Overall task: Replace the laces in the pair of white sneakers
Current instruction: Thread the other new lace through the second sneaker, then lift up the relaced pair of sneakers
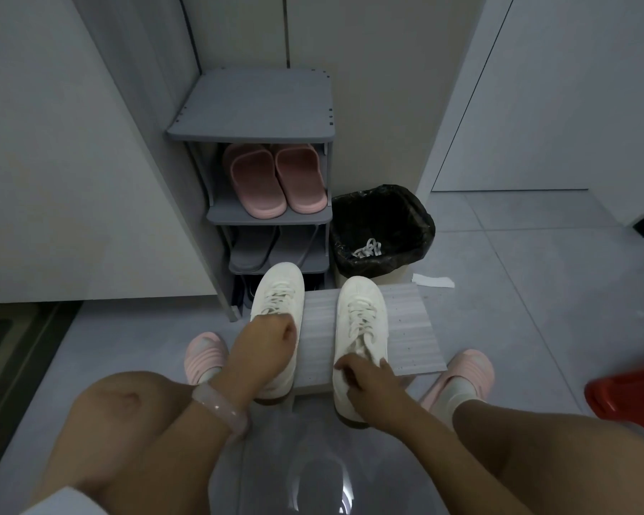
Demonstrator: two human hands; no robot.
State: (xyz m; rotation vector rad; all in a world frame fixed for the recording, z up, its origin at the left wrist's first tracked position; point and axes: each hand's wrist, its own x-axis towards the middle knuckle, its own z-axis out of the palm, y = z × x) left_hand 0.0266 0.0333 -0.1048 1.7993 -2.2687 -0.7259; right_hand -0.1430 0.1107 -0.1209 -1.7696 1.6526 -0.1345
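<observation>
Two white sneakers stand side by side, toes pointing away from me, over a white foam sheet (406, 328) on the floor. The left sneaker (279, 288) is laced, and my left hand (264, 347) grips it around the opening with curled fingers. The right sneaker (361, 310) is also laced with white laces. My right hand (365, 377) holds it at the heel collar, fingers curled over its edge. Old white laces (367, 249) lie inside the bin.
A grey shoe rack (253, 105) stands ahead with pink slippers (276, 180) and grey slippers on its shelves. A bin with a black bag (383, 202) sits right of it. A paper scrap (434, 281) lies behind the sheet. A red object (629, 395) is at right.
</observation>
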